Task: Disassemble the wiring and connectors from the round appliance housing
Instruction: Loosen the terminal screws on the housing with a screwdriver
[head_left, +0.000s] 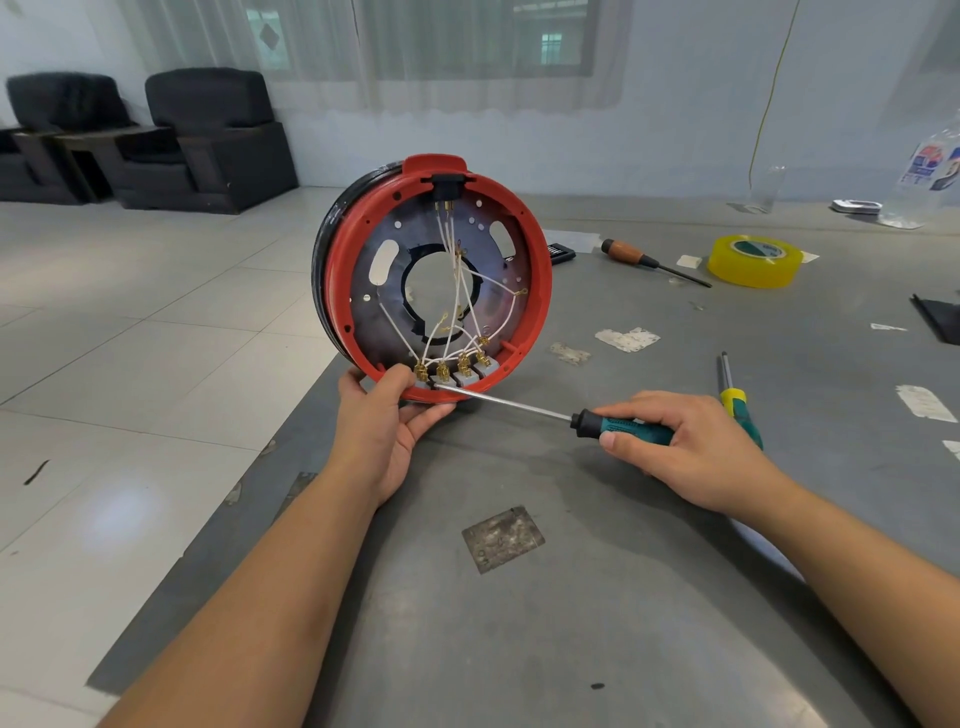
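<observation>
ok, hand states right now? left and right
Left hand: grips the bottom rim of the round red housing, holding it upright.
Right hand: grips the green-handled screwdriver, tip at the connectors.

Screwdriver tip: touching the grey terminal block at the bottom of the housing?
Touching. In the head view the screwdriver in the right hand runs its shaft up to the grey terminal block, and the tip meets the block's left end with no visible gap.

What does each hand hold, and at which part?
The left hand holds the round housing at its lower red rim, standing on edge. The right hand holds the screwdriver by its green-black handle.
</observation>
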